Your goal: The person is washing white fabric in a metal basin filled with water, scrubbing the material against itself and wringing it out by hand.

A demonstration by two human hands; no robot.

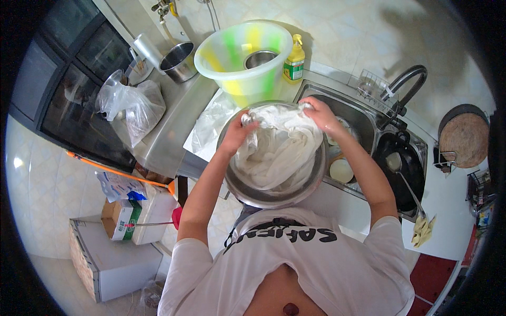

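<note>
Wet-looking white cloth fills much of a wide stainless steel basin before me. My left hand grips one edge of the cloth at the basin's far left rim. On the far right, my right hand pinches another part of it, and a stretch of cloth runs bunched between the two. The rest of the cloth lies in loose folds inside the basin. My fingertips are partly hidden by fabric.
Behind the basin stands a large plastic tub holding a metal bowl. A yellow pump bottle is beside it. At right, a double sink has a black faucet and a wok. A plastic bag sits left.
</note>
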